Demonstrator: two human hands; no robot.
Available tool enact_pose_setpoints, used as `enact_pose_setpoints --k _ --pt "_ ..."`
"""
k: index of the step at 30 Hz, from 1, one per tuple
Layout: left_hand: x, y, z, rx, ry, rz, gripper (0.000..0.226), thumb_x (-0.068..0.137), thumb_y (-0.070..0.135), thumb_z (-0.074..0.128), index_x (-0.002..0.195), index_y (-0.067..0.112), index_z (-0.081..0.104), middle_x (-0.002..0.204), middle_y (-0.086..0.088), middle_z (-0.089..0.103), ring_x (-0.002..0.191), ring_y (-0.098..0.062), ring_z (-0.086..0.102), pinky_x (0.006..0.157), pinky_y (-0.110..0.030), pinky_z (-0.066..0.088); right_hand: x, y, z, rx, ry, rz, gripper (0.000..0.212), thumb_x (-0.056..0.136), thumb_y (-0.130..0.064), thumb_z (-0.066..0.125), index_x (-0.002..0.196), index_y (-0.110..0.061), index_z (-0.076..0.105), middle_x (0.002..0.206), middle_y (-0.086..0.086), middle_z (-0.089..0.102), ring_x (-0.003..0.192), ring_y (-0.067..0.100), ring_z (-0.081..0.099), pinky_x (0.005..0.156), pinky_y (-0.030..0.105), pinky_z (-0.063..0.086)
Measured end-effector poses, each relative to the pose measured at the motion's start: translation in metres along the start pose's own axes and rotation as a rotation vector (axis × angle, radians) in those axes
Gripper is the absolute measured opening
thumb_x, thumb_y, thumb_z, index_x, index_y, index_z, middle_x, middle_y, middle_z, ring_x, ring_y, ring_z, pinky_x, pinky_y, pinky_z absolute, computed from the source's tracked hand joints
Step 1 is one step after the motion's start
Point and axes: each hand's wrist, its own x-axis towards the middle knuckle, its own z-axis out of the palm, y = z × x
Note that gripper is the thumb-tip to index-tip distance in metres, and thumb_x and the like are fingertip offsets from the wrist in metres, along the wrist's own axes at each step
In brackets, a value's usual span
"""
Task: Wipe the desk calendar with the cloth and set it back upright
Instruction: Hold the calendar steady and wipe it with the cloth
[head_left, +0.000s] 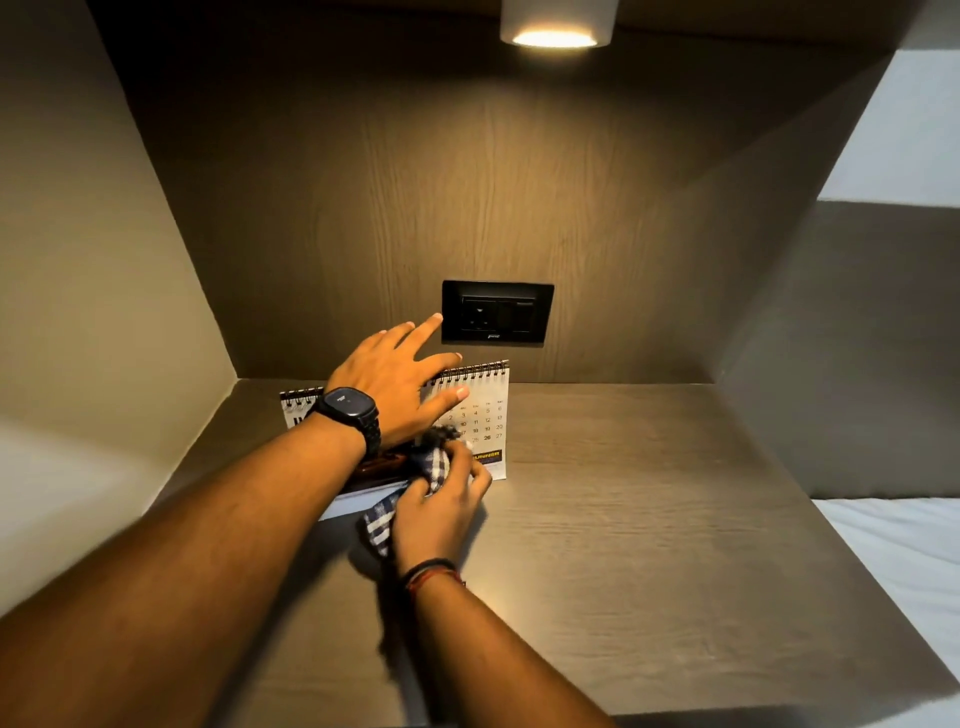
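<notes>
A spiral-bound desk calendar stands on the wooden shelf near the back wall, its date page facing me. My left hand, with a black watch on the wrist, lies over the calendar's top edge with fingers spread, the thumb on the page. My right hand is closed on a blue-and-white checked cloth and presses it against the lower front of the calendar. Both hands and the cloth hide the calendar's middle.
A black wall socket sits on the back panel just above the calendar. A lamp shines from the top. Wooden side walls close in the shelf left and right. A white bed sheet lies at the right.
</notes>
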Motion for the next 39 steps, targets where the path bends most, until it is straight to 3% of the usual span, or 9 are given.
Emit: enact_pose_setpoints --k 5,10,13,18,22,25,29,34,39 --pt "0.001 0.000 -0.002 -0.025 -0.050 0.010 0.078 0.076 0.075 0.001 0.138 0.040 0.034 0.158 -0.002 0.013 0.140 -0.027 0.021 0.111 -0.047 0.026 0.017 -0.019 0.003 0.208 0.170 0.197 0.048 0.079 0.010 0.049 0.119 -0.015 0.056 0.128 0.011 0.044 0.109 0.031 0.057 0.086 0.024 0.047" --pt "0.003 -0.002 -0.001 -0.016 -0.073 0.030 0.076 0.077 0.075 0.006 0.139 0.040 0.032 0.158 -0.001 0.014 0.142 -0.027 0.016 0.112 -0.048 0.020 -0.004 -0.010 0.005 0.041 0.026 0.041 0.048 0.081 0.002 0.052 0.124 -0.020 0.054 0.128 0.006 0.047 0.110 0.027 0.058 0.084 0.011 0.036" --pt "0.003 -0.004 0.001 -0.001 -0.073 0.030 0.071 0.080 0.073 0.013 0.139 0.039 0.031 0.158 -0.002 0.013 0.142 -0.027 0.014 0.113 -0.048 0.019 0.001 -0.002 -0.007 -0.037 -0.019 0.012 0.048 0.081 0.001 0.052 0.123 -0.021 0.055 0.126 0.006 0.049 0.108 0.027 0.058 0.081 0.013 0.036" --pt "0.002 -0.003 0.001 0.025 -0.062 0.023 0.073 0.079 0.074 0.012 0.141 0.039 0.028 0.158 -0.003 0.011 0.143 -0.028 0.011 0.113 -0.049 0.017 0.026 -0.016 -0.017 0.156 0.146 0.260 0.045 0.082 0.007 0.050 0.119 -0.017 0.056 0.127 0.013 0.047 0.108 0.033 0.058 0.091 0.039 0.053" --pt "0.001 -0.002 0.001 0.023 -0.055 0.031 0.072 0.080 0.074 0.012 0.142 0.040 0.025 0.158 -0.003 0.012 0.143 -0.028 0.010 0.115 -0.049 0.016 0.006 -0.017 -0.011 0.057 0.002 0.112 0.044 0.084 -0.002 0.051 0.122 -0.024 0.054 0.129 0.003 0.046 0.106 0.027 0.059 0.084 0.024 0.045" --pt "0.000 -0.002 0.002 0.035 -0.027 0.038 0.070 0.081 0.073 0.016 0.142 0.039 0.025 0.157 -0.003 0.018 0.143 -0.027 0.009 0.115 -0.049 0.014 -0.009 -0.003 -0.009 -0.059 -0.136 0.043 0.048 0.084 -0.003 0.052 0.125 -0.027 0.052 0.129 0.001 0.044 0.111 0.023 0.056 0.094 0.025 0.047" --pt "-0.002 -0.002 0.002 0.050 0.006 0.048 0.070 0.081 0.071 0.027 0.142 0.037 0.027 0.156 -0.003 0.020 0.143 -0.028 0.007 0.115 -0.050 0.012 0.007 -0.005 -0.015 0.041 0.056 0.167 0.046 0.083 0.003 0.055 0.123 -0.018 0.055 0.129 0.010 0.046 0.112 0.027 0.054 0.085 0.011 0.035" --pt "0.001 -0.003 0.004 0.002 -0.015 0.042 0.068 0.081 0.067 0.034 0.142 0.037 0.025 0.156 -0.003 0.021 0.142 -0.028 0.012 0.114 -0.048 0.018 0.000 -0.014 -0.007 0.053 -0.018 0.106 0.047 0.083 0.001 0.053 0.123 -0.022 0.052 0.129 0.006 0.044 0.109 0.027 0.058 0.088 0.025 0.047" --pt "0.002 -0.004 0.003 -0.050 -0.056 0.034 0.066 0.083 0.062 0.038 0.142 0.036 0.025 0.152 -0.002 0.031 0.140 -0.027 0.020 0.112 -0.047 0.025 -0.005 -0.009 -0.003 0.008 -0.039 0.081 0.046 0.080 0.002 0.052 0.119 -0.023 0.054 0.124 0.005 0.046 0.106 0.027 0.059 0.086 0.023 0.045"
